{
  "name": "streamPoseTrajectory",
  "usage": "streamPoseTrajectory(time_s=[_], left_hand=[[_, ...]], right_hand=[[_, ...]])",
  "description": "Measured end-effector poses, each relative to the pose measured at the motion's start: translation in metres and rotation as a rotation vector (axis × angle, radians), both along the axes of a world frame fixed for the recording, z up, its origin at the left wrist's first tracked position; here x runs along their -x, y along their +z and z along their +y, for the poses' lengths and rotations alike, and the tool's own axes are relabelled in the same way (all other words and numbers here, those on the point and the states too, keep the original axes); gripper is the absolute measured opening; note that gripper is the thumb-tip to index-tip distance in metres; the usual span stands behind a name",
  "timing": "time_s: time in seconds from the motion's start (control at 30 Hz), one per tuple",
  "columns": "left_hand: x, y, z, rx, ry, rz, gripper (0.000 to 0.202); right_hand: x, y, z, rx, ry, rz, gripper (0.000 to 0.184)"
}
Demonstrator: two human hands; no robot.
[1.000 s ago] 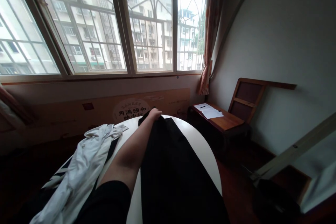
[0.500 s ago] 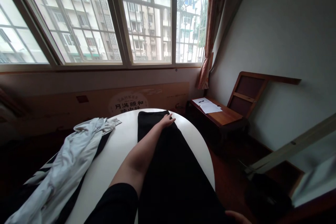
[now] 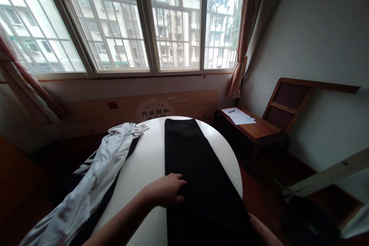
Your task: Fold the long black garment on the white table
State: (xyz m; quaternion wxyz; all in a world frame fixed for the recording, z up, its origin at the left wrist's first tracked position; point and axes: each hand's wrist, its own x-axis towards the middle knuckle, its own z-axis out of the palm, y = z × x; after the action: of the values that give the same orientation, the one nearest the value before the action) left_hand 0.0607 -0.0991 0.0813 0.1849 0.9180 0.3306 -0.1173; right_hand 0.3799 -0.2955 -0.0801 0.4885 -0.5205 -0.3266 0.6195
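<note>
A long piece of black clothing, perhaps folded trousers, lies lengthwise on the round white table. Over its left edge, near the middle, is my left hand, open with its fingers apart and nothing in them; whether it touches the cloth I cannot tell. At the lower right my right hand is by the cloth's right edge, with stretched fingers against it. Part of that hand is dark and cut off by the frame. The cloth's near end runs out of view.
Rumpled white and black clothes lie along the table's left side. A wooden seat with papers stands at the back right. Beyond the table are a printed board and barred windows. A dark object is at the lower right.
My left hand has come back from the far end of the black clothing towards me. My right hand shows slightly higher along the edge. The view has turned left.
</note>
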Motion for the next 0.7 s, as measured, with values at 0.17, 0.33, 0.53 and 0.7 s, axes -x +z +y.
streamPoseTrajectory(time_s=[0.17,0.33,0.53,0.7], left_hand=[[0.007,-0.009,-0.106,-0.058,-0.135,-0.128,0.058],[0.011,-0.058,-0.165,-0.315,-0.124,-0.203,0.04],[0.042,-0.105,-0.189,-0.574,0.114,-0.449,0.044],[0.062,-0.102,-0.202,-0.534,0.145,-0.413,0.059]], right_hand=[[0.018,0.016,-0.005,0.111,0.13,0.221,0.069],[0.017,0.031,-0.018,0.117,0.002,0.273,0.061],[0.017,0.029,-0.024,0.208,-0.079,0.245,0.062],[0.029,0.044,-0.028,0.092,-0.119,0.062,0.069]])
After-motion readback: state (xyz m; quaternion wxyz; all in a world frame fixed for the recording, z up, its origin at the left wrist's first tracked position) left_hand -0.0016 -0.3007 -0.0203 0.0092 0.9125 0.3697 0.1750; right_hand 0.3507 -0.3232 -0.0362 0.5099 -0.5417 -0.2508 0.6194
